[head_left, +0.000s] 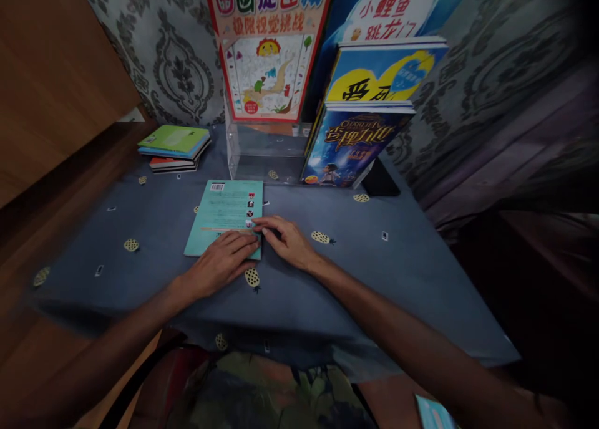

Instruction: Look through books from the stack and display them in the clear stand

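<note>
On the blue-gray cloth (159, 207), the left hand (223, 259) rests outstretched fingers across a teal book (227, 206); the right hand (289, 243), fingers loosely bent, touches its right edge.

You seem to be in a home: a patterned curtain (180, 67) hangs behind your surface (355, 260), covered in pineapple-print cloth, with a wooden panel (51, 73) at your left and colourful picture-covered books (266, 61) upright before you.
</note>
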`<control>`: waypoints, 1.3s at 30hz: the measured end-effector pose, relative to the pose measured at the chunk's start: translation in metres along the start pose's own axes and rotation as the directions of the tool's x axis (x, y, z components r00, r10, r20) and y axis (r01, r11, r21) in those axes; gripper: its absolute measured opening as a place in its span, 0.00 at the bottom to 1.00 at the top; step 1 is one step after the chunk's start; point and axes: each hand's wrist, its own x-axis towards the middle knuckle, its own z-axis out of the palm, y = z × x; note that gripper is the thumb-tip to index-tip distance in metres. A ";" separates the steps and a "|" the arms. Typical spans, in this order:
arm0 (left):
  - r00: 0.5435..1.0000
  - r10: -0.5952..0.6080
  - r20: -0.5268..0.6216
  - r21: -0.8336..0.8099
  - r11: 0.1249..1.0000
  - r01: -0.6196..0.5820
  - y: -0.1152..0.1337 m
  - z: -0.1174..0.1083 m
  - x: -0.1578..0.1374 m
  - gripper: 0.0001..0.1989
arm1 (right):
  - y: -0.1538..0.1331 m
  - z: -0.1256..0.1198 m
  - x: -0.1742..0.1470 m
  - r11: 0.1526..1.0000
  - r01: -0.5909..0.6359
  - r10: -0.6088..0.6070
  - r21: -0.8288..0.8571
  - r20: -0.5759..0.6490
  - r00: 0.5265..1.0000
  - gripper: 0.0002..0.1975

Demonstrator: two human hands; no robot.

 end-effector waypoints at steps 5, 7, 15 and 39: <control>0.999 0.009 -0.052 0.075 0.997 -0.005 0.000 0.005 0.000 0.16 | -0.002 -0.003 -0.009 1.000 0.023 -0.024 0.014 0.049 0.999 0.18; 0.997 0.033 -0.062 0.120 0.992 -0.026 0.001 0.004 0.001 0.15 | -0.002 -0.004 -0.010 0.999 0.027 -0.028 0.022 0.051 0.998 0.18; 0.997 0.023 -0.075 0.128 0.992 -0.013 0.004 0.005 0.001 0.15 | -0.005 -0.009 -0.009 0.999 -0.018 0.016 0.034 0.068 0.998 0.16; 0.867 -0.459 -0.195 0.099 0.870 0.483 -0.102 0.017 -0.030 0.29 | -0.011 -0.008 -0.011 0.972 0.003 -0.002 -0.237 0.001 1.000 0.17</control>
